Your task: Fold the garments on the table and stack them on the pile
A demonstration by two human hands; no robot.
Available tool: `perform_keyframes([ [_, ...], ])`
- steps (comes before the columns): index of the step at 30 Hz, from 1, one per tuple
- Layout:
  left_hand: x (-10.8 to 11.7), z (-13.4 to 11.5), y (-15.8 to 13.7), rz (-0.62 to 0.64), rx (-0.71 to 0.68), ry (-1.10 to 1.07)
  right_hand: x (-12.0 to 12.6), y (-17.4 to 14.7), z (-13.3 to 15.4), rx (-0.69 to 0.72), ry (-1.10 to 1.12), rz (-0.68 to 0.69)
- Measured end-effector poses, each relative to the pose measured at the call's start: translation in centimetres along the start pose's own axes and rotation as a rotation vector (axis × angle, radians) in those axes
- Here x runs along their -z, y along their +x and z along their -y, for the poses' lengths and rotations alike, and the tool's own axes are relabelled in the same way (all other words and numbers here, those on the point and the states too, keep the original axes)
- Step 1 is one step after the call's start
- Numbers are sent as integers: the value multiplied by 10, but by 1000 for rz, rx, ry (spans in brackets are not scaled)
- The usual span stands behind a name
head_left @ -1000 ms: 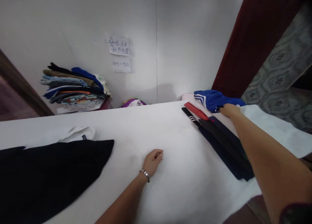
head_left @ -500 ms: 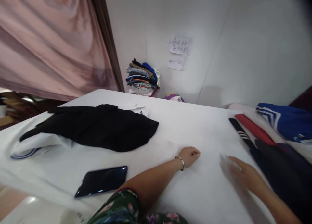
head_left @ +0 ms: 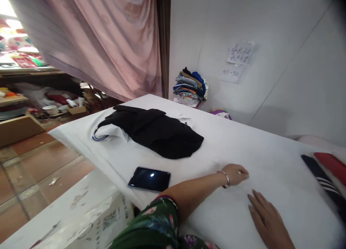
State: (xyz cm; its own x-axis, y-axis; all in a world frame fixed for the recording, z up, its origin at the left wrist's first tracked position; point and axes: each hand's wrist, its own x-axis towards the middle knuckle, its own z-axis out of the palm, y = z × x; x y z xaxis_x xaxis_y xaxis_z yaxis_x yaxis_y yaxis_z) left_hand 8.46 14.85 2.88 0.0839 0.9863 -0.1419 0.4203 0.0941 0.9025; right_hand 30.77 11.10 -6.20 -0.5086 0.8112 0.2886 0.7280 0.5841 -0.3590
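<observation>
My left hand (head_left: pixel 235 174), with a silver bracelet at the wrist, rests on the white tabletop (head_left: pixel 259 144). Its fingers are loosely curled and nothing shows in them. To its right, my right hand (head_left: pixel 267 216) lies palm down with fingers stretched out, touching only the table. Left of both hands is a crumpled black garment (head_left: pixel 162 131). Under its left end, a white cloth piece (head_left: pixel 115 131) with blue stripes pokes out. Nearer to me lies a dark phone (head_left: pixel 150 179), close to my left forearm.
Dark striped clothing (head_left: pixel 321 173) and a red garment (head_left: pixel 331 164) lie at the right. Folded clothes (head_left: pixel 190 86) are stacked beyond the table, by the wall with paper notes (head_left: pixel 239 56). A pink curtain (head_left: pixel 121 36) hangs at the left. A printed plastic bag (head_left: pixel 102 223) lies at lower left.
The view has swung left, bringing the tiled floor and shelves into sight. My right hand, blurred in motion before, now lies flat on the table. My left hand keeps its curled pose.
</observation>
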Motion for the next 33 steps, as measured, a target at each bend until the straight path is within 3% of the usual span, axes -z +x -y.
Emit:
perform_keyframes([
  [2,38,-7,6,-89,-26,119,-2,-4,-7,58,-67,10],
  [3,61,-8,8,-173,-47,295,-3,-5,-10,81,-94,-1],
  [6,138,-1,0,-371,12,455,-5,-7,-14,136,-138,-27],
  [10,232,45,-46,-631,121,644,-8,-7,-16,165,-136,-42],
  [13,277,87,-85,-786,415,871,-10,-8,-19,143,-123,-40],
  [15,289,104,-103,-759,532,888,-12,-9,-23,132,-110,-41],
  [17,288,111,-112,-713,553,910,-14,-10,-27,130,-86,-39],
  [23,258,112,-124,-538,390,1034,-25,-13,-42,101,-7,-38],
  [27,265,121,-135,-634,326,944,-30,-14,-48,89,10,-36],
  [33,283,119,-123,-846,407,753,-26,-14,-46,107,4,-28],
])
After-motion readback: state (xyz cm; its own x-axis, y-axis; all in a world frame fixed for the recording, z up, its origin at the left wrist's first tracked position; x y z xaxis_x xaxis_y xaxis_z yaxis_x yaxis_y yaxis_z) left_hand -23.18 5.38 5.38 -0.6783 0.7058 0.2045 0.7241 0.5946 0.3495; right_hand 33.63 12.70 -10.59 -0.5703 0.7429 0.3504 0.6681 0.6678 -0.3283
